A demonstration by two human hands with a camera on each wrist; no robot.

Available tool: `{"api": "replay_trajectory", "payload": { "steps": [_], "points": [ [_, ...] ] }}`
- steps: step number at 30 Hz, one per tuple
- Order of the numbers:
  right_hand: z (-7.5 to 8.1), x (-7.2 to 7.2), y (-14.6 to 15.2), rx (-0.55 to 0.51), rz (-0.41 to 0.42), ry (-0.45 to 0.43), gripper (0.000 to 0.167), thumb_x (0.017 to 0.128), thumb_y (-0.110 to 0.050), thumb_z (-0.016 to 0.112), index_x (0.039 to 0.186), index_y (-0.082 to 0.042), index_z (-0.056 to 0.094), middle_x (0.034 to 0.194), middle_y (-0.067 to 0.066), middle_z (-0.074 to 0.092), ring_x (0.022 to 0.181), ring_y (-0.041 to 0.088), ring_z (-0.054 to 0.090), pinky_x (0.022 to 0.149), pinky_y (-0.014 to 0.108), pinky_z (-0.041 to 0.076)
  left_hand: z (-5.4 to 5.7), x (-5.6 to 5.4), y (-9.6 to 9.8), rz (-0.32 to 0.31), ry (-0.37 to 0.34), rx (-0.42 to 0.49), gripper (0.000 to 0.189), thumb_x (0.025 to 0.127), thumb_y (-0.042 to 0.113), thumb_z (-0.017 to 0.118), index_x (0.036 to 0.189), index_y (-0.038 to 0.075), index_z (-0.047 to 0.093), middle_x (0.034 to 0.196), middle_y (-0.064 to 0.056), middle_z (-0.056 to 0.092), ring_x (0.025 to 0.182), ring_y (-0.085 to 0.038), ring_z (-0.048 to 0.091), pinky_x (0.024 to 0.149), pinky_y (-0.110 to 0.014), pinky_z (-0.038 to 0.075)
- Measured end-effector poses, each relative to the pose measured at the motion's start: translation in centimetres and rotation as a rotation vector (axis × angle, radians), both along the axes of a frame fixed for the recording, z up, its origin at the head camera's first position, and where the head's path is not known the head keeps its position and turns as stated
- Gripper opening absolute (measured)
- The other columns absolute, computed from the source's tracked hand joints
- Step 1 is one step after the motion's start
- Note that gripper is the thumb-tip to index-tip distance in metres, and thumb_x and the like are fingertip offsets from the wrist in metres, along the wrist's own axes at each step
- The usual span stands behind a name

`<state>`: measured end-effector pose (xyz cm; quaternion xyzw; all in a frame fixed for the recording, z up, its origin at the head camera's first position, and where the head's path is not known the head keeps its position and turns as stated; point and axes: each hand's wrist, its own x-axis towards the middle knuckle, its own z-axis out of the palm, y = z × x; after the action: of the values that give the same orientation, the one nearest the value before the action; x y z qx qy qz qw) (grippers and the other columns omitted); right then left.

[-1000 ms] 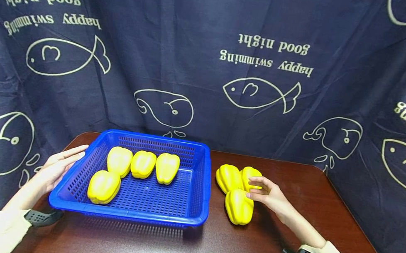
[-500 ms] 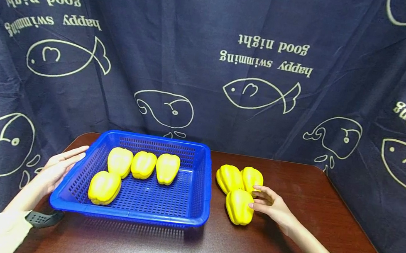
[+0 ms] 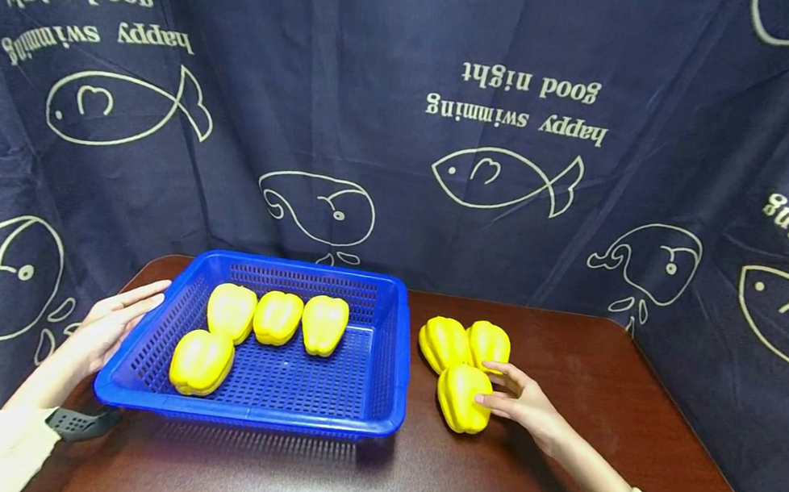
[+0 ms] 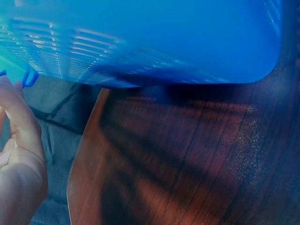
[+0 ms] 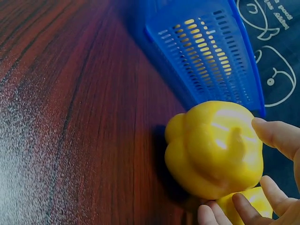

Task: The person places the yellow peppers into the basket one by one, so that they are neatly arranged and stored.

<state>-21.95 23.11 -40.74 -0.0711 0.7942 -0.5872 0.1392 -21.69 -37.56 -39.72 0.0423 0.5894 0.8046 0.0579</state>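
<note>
In the head view, my left hand (image 3: 109, 329) rests with extended fingers against the left side of a blue plastic basket (image 3: 247, 414). The left wrist view has the hand (image 4: 21, 140) low at the left edge, fingertips by the basket's rim. My right hand (image 3: 526, 405) holds the right side of a yellow bell pepper (image 3: 462, 404) on the table. In the right wrist view its thumb meets the pepper (image 5: 211, 150) on one side, and curled fingers (image 5: 243, 208) reach around the other. Behind lie two more yellow peppers, one left (image 3: 443, 342), one right (image 3: 489, 344).
Several yellow bell peppers lie in the basket, including one at its front left (image 3: 202, 362). A brown wooden table (image 3: 251, 477) carries everything. Close behind it hangs a dark blue curtain (image 3: 395, 116) with fish and whale drawings, which also covers both sides.
My right hand has drawn back slightly and lowered, its thumb and fingers coming down around the side of the front pepper. The left hand and basket stay in place.
</note>
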Motion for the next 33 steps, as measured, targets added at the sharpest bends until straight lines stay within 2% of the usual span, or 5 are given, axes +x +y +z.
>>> {"api": "replay_trajectory", "payload": {
  "steps": [10,18,23,30,33],
  "points": [
    [-0.4,0.1,-0.6,-0.002,0.031,-0.040,0.073,0.084,-0.015,0.073,0.143,0.002,0.035,0.138,0.028,0.042,0.107,0.017,0.058,0.082,0.028,0.054,-0.1,0.1,-0.1,0.008,-0.016,-0.024,0.033,0.103,0.014,0.043,0.116,0.033,0.067,0.106,0.015,0.071,0.094,-0.004,0.069,0.077,-0.021,0.057],
    [-0.6,0.1,-0.9,-0.005,0.078,-0.038,0.073,0.084,-0.016,0.072,0.144,0.002,0.034,0.135,0.027,0.046,0.104,0.015,0.060,0.081,0.028,0.054,-0.2,-0.1,-0.1,-0.009,0.022,-0.007,0.037,0.103,0.010,0.040,0.116,0.032,0.067,0.107,0.014,0.071,0.095,-0.004,0.069,0.077,-0.020,0.056],
    [-0.8,0.1,-1.0,-0.014,0.098,-0.059,0.072,0.085,-0.017,0.072,0.144,0.002,0.036,0.130,0.025,0.052,0.103,0.016,0.062,0.083,0.029,0.055,-0.1,0.0,-0.1,0.030,-0.027,-0.068,0.032,0.102,0.016,0.044,0.114,0.036,0.067,0.103,0.017,0.070,0.091,-0.003,0.069,0.075,-0.020,0.057],
    [-1.0,0.3,-1.1,-0.033,0.080,-0.055,0.069,0.085,-0.017,0.072,0.141,0.003,0.038,0.128,0.022,0.053,0.100,0.013,0.062,0.085,0.029,0.054,0.0,0.0,-0.2,0.041,-0.028,-0.087,0.031,0.102,0.017,0.046,0.114,0.037,0.066,0.103,0.019,0.070,0.091,-0.002,0.069,0.074,-0.021,0.057],
    [-1.0,0.5,-1.1,-0.028,0.066,-0.047,0.067,0.085,-0.018,0.072,0.140,0.003,0.040,0.131,0.022,0.053,0.100,0.012,0.061,0.085,0.028,0.053,0.0,0.0,0.0,0.029,-0.021,-0.064,0.033,0.102,0.015,0.044,0.114,0.037,0.067,0.104,0.017,0.070,0.091,-0.003,0.069,0.075,-0.021,0.057]
  ]
}}
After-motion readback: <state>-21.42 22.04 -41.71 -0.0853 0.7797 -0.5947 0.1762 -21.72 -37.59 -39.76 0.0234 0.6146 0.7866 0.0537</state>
